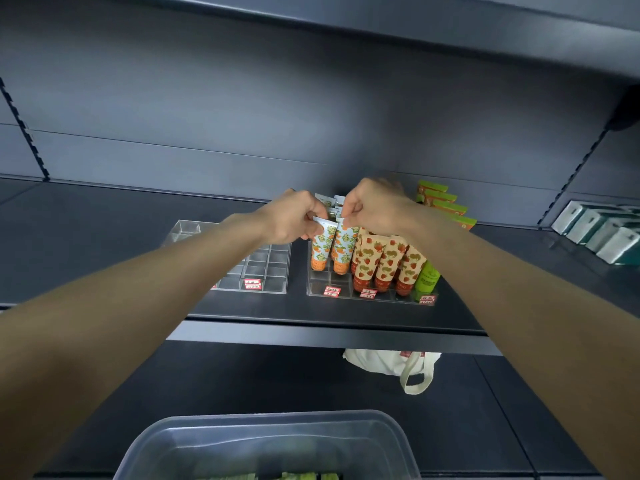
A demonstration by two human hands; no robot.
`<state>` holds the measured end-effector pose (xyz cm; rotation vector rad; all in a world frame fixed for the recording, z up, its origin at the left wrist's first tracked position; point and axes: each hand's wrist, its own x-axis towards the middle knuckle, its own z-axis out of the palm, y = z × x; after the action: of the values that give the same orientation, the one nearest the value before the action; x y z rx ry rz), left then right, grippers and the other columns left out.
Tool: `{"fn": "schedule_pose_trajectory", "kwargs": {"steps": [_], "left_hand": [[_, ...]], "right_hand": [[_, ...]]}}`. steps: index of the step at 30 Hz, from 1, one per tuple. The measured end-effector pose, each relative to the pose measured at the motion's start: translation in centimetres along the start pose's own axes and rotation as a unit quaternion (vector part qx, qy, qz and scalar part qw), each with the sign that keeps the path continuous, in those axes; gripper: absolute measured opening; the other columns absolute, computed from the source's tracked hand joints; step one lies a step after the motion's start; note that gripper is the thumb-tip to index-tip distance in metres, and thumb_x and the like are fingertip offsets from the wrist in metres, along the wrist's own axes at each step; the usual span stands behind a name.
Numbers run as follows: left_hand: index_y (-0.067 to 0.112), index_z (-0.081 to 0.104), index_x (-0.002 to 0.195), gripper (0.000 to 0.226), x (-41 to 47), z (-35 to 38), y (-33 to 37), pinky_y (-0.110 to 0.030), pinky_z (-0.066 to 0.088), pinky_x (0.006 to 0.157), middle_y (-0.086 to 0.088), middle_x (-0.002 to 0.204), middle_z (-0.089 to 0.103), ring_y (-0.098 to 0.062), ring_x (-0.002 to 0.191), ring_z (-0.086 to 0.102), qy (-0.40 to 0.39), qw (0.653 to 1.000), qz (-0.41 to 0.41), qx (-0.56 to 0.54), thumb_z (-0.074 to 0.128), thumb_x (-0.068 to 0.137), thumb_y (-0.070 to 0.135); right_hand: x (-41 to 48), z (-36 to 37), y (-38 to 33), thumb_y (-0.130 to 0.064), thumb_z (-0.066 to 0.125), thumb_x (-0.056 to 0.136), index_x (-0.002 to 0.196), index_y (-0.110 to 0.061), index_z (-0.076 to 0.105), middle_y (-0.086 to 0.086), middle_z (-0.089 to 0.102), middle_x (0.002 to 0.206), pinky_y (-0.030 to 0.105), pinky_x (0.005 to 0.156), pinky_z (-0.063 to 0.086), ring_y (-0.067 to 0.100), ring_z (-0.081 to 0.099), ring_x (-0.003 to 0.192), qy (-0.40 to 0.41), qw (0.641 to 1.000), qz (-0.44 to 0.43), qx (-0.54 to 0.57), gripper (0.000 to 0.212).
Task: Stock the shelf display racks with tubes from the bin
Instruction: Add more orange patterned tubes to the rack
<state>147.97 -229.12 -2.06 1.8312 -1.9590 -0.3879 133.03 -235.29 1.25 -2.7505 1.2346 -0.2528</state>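
Two orange-patterned tubes stand caps down at the left of the right clear rack (318, 289) on the shelf. My left hand (291, 220) pinches the crimped top of the left orange tube (320, 249). My right hand (375, 206) pinches the top of the orange tube beside it (344, 249). More orange tubes stand behind them, mostly hidden by my hands. Strawberry-patterned tubes (384, 261) fill the rack's middle and a green tube (427, 278) stands at its right end. The translucent bin (166, 441) sits at the bottom with green tubes (298, 476) in it.
A second clear rack (266, 271) with bare compartments stands to the left. Green and orange boxes (445, 202) line the shelf's back right, white boxes (602, 233) the far right. A white cloth bag (391, 365) lies on the lower shelf. An upper shelf hangs overhead.
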Motion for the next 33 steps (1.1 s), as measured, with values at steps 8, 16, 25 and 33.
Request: {"fn": "schedule_pose_trajectory", "kwargs": {"steps": [8, 16, 25, 33], "left_hand": [[0.01, 0.067, 0.101, 0.015, 0.0, -0.1, -0.3, -0.023, 0.043, 0.075, -0.004, 0.084, 0.061, -0.016, 0.077, 0.054, -0.007, 1.0, -0.017, -0.018, 0.057, 0.091, 0.015], [0.01, 0.066, 0.106, 0.019, 0.3, -0.1, -0.2, -0.02, 0.038, 0.082, 0.0, 0.097, 0.064, -0.012, 0.09, 0.055, -0.022, 1.0, -0.008, 0.011, 0.055, 0.092, 0.017], [0.011, 0.063, 0.111, 0.023, -0.3, -0.6, -0.1, -0.022, 0.042, 0.083, -0.008, 0.102, 0.065, -0.017, 0.089, 0.057, 0.007, 1.0, -0.014, 0.018, 0.059, 0.09, 0.019], [0.01, 0.063, 0.111, 0.025, -3.6, -3.2, 1.5, -0.021, 0.042, 0.087, -0.007, 0.1, 0.065, -0.017, 0.093, 0.057, 0.04, 0.999, -0.027, 0.026, 0.062, 0.088, 0.019]], "right_hand": [[0.1, 0.1, 0.0, -0.021, 0.067, 0.087, 0.1, -0.018, 0.072, -0.001, 0.069, 0.111, 0.041, 0.109, 0.03, 0.019, 0.056, 0.113, -0.004, 1.0, 0.003, -0.006, 0.014], [0.2, 0.3, 0.1, -0.017, 0.066, 0.087, 0.097, -0.016, 0.073, 0.0, 0.069, 0.11, 0.046, 0.107, 0.034, 0.021, 0.056, 0.112, -0.013, 1.0, -0.002, 0.022, 0.012], [-0.2, -0.5, -0.1, -0.014, 0.069, 0.085, 0.096, -0.017, 0.073, -0.004, 0.068, 0.105, 0.047, 0.107, 0.035, 0.02, 0.058, 0.109, -0.013, 0.999, -0.002, 0.036, 0.012], [-2.5, -2.4, -1.8, -0.011, 0.07, 0.083, 0.098, -0.015, 0.071, 0.0, 0.067, 0.101, 0.037, 0.097, 0.047, 0.017, 0.061, 0.101, -0.001, 0.997, -0.022, 0.075, 0.016]]}}
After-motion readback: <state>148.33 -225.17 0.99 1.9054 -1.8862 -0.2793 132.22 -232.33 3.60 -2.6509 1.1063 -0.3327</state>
